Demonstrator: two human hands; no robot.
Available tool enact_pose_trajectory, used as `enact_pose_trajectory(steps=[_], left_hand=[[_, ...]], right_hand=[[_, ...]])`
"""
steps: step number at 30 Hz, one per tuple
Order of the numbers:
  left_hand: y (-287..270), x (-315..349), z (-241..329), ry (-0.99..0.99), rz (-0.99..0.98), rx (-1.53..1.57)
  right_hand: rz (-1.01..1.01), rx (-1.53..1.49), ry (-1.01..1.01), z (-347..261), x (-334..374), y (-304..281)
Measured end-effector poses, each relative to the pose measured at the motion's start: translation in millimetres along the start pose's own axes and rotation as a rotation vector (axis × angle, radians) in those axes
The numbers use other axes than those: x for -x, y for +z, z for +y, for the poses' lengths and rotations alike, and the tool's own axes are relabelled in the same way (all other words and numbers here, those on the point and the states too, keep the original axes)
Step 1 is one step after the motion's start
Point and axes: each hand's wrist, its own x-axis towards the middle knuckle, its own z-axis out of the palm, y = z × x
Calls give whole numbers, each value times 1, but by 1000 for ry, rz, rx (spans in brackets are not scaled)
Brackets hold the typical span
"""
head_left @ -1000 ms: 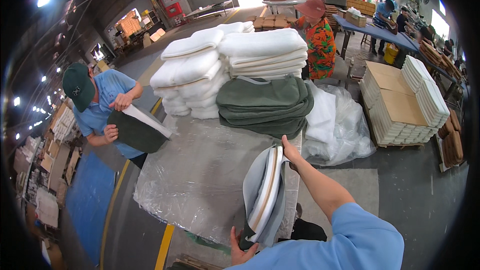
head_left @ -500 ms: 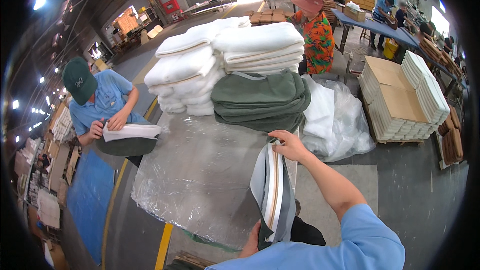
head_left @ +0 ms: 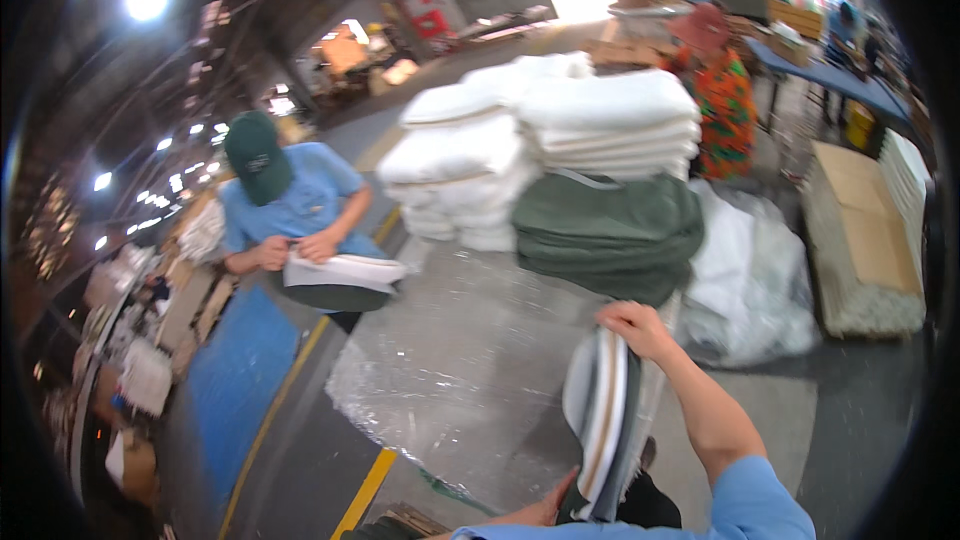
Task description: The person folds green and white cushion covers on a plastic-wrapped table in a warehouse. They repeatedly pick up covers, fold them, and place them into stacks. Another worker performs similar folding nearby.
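A dark green cushion cover [head_left: 636,395] with a white pad [head_left: 607,400] inside stands on edge at the table's near right side. Its opening faces up and a tan line runs along the pad. My right hand [head_left: 632,327] is closed on the far end of the cover. At the near end my left hand [head_left: 558,502] grips the cover, its fingers mostly hidden. Beyond my right hand lies a stack of folded green covers [head_left: 608,232], beside tall stacks of white pads [head_left: 455,152]. Clear plastic film covers the tabletop [head_left: 460,340].
At the left a person in a green cap [head_left: 258,155] holds a similar cushion [head_left: 345,275]. Behind the stacks stands a person in a red hat [head_left: 722,105]. Clear plastic bags [head_left: 775,280] and a cardboard-topped stack [head_left: 860,240] are on the right; a blue mat [head_left: 240,390] is at left.
My view has swung left, so the scene sits further right and lower and is blurred. Both my hands still hold the cover; my right fingers have closed more tightly over its far end.
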Motion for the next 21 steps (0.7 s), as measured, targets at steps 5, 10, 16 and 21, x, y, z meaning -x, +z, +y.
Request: enact_pose_trajectory(steps=[5, 10, 16, 21], left_hand=[[-99, -60, 66, -202, -329, -593], [-122, -213, 150, 519, 244, -380], [-121, -309, 172, 339, 121, -117], [-132, -320, 144, 293, 72, 80]], right_hand=[[12, -95, 52, 5, -2, 18], [11, -215, 110, 15, -6, 32], [16, -242, 162, 10, -5, 47], [80, -321, 88, 10, 1, 43]])
